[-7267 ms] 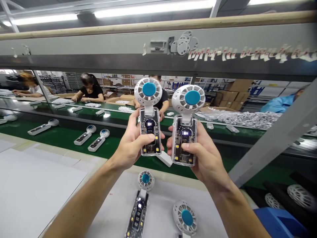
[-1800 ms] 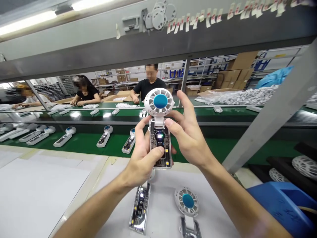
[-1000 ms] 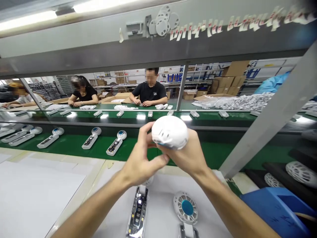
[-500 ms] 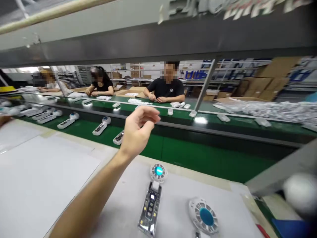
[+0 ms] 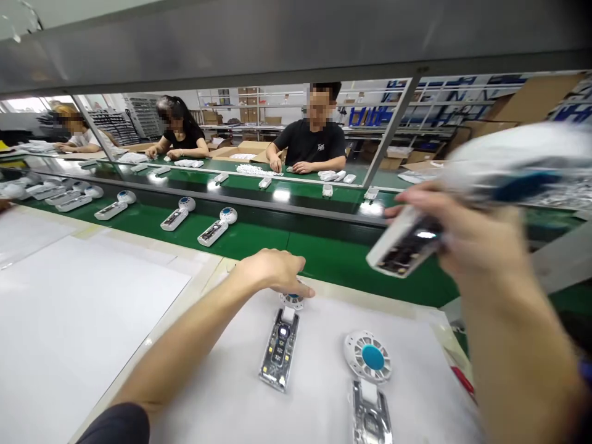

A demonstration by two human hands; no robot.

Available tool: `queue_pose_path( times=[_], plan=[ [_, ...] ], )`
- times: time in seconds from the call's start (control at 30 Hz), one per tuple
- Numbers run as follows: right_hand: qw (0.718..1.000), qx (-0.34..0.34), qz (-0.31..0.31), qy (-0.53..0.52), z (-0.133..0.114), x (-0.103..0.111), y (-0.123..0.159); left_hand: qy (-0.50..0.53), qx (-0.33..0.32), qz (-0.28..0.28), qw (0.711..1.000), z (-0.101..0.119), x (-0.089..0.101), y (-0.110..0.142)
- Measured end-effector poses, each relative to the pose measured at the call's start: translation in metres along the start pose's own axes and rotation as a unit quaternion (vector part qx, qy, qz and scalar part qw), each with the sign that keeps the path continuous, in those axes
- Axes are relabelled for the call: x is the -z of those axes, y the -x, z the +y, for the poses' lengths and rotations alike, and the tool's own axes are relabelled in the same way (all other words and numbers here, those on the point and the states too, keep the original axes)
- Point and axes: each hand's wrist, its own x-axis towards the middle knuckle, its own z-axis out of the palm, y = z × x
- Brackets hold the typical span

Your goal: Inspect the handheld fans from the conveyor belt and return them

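Note:
My right hand (image 5: 485, 240), raised at the right and blurred by motion, grips a white handheld fan-like device (image 5: 398, 246). A circuit board with a lit spot shows in its handle, and its rounded head is smeared. My left hand (image 5: 272, 271) reaches over a vented disc (image 5: 292, 300) with a blue centre, partly covering it; its fingers are apart, and whether they touch the disc I cannot tell. Below the disc lies a clear-cased circuit board (image 5: 280, 351) with a lit light. To the right are a second vented disc (image 5: 370, 357) and its board (image 5: 371, 410).
Beyond the white work surface (image 5: 92, 320) runs a green conveyor (image 5: 259, 240) carrying several similar white devices (image 5: 215, 231). Across it, several co-workers sit, one in a black shirt (image 5: 314, 145). A grey beam (image 5: 277, 43) crosses above. A red object (image 5: 462, 380) lies at right.
My right hand has come into view with the white device. My left hand has lowered from above the conveyor to the vented disc. The view has shifted, and another device shows fully on the belt.

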Motion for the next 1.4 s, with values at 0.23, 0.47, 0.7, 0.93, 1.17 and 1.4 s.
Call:
queue_pose_path(
  times=[0.23, 0.47, 0.7, 0.93, 1.17, 1.4],
  plan=[
    [0.950, -0.206, -0.086, 0.220, 0.109, -0.042, -0.008, -0.030, -0.021, -0.077, 0.996, 0.007, -0.019, -0.026],
    [0.879, -0.231, -0.170, 0.381, 0.124, -0.048, 0.005, -0.006, -0.091, -0.032, 0.995, -0.002, -0.012, -0.022],
    [0.878, -0.126, -0.378, 0.267, 0.038, -0.046, 0.017, 0.044, -0.082, 0.224, 0.970, -0.020, 0.016, 0.020],
    [0.876, -0.262, -0.363, -0.181, -0.033, -0.095, 0.074, 0.251, -0.117, 0.514, 0.812, -0.011, 0.021, 0.037],
    [0.882, -0.261, -0.321, -0.224, -0.041, -0.085, 0.073, 0.386, -0.184, 0.601, 0.676, -0.018, 0.025, 0.042],
    [0.883, -0.280, -0.290, -0.241, -0.045, -0.082, 0.070, 0.379, -0.176, 0.610, 0.674, -0.016, 0.025, 0.042]
  ],
)
